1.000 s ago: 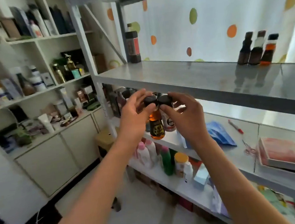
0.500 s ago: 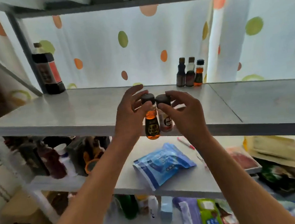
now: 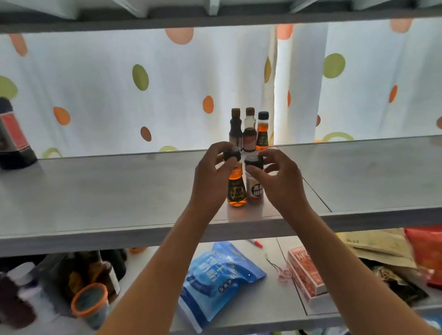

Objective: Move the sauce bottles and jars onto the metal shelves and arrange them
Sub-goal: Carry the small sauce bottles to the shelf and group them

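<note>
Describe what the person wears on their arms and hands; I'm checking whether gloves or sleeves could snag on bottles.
Nothing shows: the left hand and right hand are bare, with no gloves, rings or watch visible. Both forearms are uncovered down to the frame's bottom edge; no sleeve is in view.

Bright backlight through curtain (image 3: 167,96); shelf underside dim, edges blurred, wide-angle bowing

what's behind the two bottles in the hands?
Behind the amber bottle and pale bottle, three small bottles stand at the shelf back edge, before the dotted curtain. The hands hide their bases.
</note>
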